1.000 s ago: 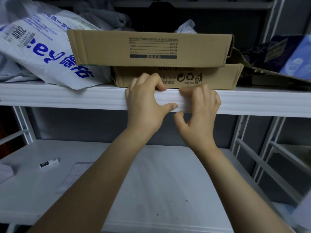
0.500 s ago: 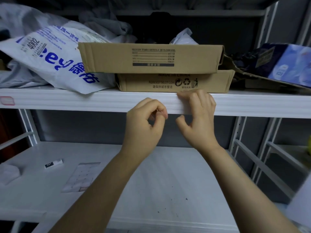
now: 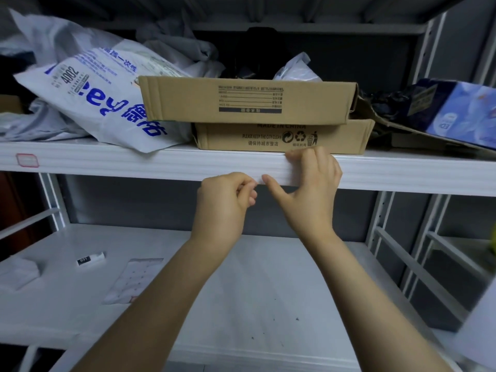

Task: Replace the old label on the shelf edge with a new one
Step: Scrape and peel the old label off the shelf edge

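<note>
I judge this to be the peeling step. My left hand (image 3: pixel 225 202) hovers just under the white ribbed metal shelf edge (image 3: pixel 161 165), fingers curled and thumb pressed to forefinger in a pinch at the lower lip. Whether a corner of the old label lies between them is too small for me to tell. My right hand (image 3: pixel 314 186) is spread against the front of the edge, fingers laid over its top below the stacked brown cardboard boxes (image 3: pixel 268 135), thumb stretched toward the left fingertips. I cannot make out the old label itself; it may be under that palm. A red-bordered rectangular label (image 3: pixel 27 160) sits far left on the same edge. The next move calls for a slow, even pull, then a fresh sticker from what looks like a pale sticker sheet (image 3: pixel 134 277) on the lower white shelf (image 3: pixel 268 291).
</note>
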